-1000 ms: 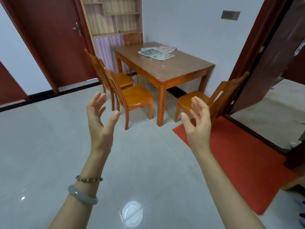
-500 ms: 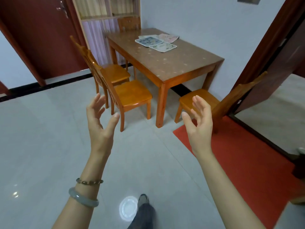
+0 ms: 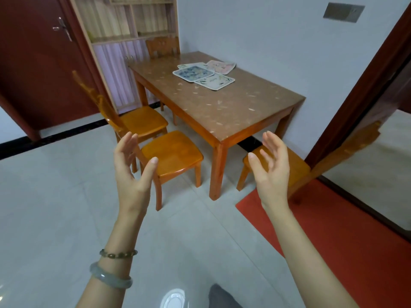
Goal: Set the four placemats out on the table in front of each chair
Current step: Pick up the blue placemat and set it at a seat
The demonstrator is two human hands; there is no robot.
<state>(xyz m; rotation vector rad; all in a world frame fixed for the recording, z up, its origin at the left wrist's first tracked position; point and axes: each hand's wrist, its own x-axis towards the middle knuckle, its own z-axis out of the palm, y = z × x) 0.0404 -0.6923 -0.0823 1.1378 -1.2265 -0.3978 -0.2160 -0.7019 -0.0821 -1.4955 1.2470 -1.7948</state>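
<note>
A brown wooden table (image 3: pixel 233 114) stands against the white wall ahead. Several placemats overlap in a loose pile on its far half: a blue-patterned one (image 3: pixel 193 73), a pale green-edged one (image 3: pixel 214 81) and a pink one (image 3: pixel 221 66). My left hand (image 3: pixel 131 172) and my right hand (image 3: pixel 271 170) are raised in front of me, palms facing each other, fingers apart and holding nothing. Both are well short of the table. Two orange chairs (image 3: pixel 172 156) stand on the table's left side, one (image 3: pixel 295 165) at the near end and one (image 3: pixel 162 46) at the far end.
A red mat (image 3: pixel 333 241) covers the floor at the right, beside a dark red door frame (image 3: pixel 360 90). A shelf unit (image 3: pixel 131 41) and a red door (image 3: pixel 37 70) stand at the back left. Pale floor tiles lie between me and the table.
The table and chairs have come closer and fill more of the view as I walk forward. My hands keep the same raised, spread pose.
</note>
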